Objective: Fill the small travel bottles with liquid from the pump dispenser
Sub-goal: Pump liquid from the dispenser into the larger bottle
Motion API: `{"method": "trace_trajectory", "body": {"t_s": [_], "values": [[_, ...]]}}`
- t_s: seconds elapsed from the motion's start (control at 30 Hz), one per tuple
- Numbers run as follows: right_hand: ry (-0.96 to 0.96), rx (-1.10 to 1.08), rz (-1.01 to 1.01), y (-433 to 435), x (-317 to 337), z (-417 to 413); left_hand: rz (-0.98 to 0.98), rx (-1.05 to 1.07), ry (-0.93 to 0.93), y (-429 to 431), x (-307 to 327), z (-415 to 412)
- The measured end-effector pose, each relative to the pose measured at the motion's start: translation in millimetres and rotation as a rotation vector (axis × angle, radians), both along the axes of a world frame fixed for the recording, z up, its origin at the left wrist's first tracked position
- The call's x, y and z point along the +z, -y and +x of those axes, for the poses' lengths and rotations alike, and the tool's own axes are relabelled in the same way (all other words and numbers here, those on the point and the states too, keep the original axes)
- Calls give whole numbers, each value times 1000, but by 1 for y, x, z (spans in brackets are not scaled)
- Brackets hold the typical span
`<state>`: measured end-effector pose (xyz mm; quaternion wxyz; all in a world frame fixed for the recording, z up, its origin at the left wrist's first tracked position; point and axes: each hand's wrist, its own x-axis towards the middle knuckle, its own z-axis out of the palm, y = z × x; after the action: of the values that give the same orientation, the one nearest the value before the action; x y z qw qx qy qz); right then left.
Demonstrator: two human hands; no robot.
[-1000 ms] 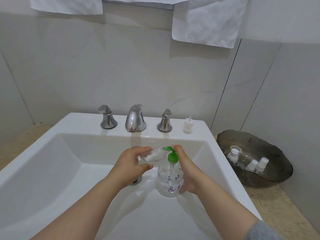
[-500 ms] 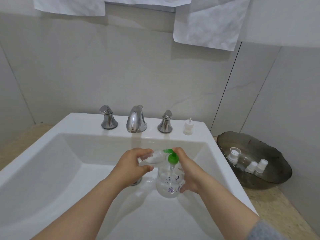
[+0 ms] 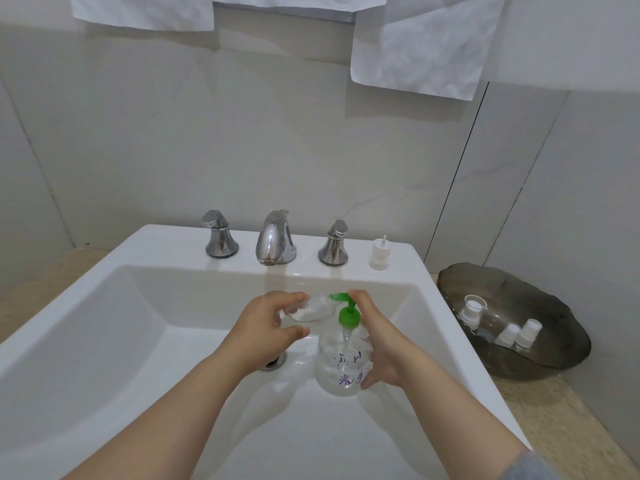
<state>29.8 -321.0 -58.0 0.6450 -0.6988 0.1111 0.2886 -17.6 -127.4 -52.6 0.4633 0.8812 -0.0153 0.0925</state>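
Over the white sink, my right hand grips a clear pump dispenser with purple writing; one finger rests on its green pump head. My left hand holds a small clear travel bottle tilted on its side, its mouth against the green spout. The bottle looks partly filled with pale liquid. A white travel-bottle cap with a thin tube stands on the sink's back ledge.
Chrome faucet with two handles sits behind the basin. A dark oval dish on the right counter holds several small white-capped bottles. The drain lies under my hands. Towels hang above.
Both hands have kept their places; the bottle stays at the spout. Only the view has shifted slightly.
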Motion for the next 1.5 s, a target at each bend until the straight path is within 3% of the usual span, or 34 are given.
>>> {"method": "trace_trajectory", "body": {"t_s": [0.87, 1.5], "values": [[57, -46, -37, 2, 0, -3, 24, -21, -40, 2, -3, -2], [-31, -43, -49, -4, 8, -4, 14, -2, -1, 1, 1, -1]]}}
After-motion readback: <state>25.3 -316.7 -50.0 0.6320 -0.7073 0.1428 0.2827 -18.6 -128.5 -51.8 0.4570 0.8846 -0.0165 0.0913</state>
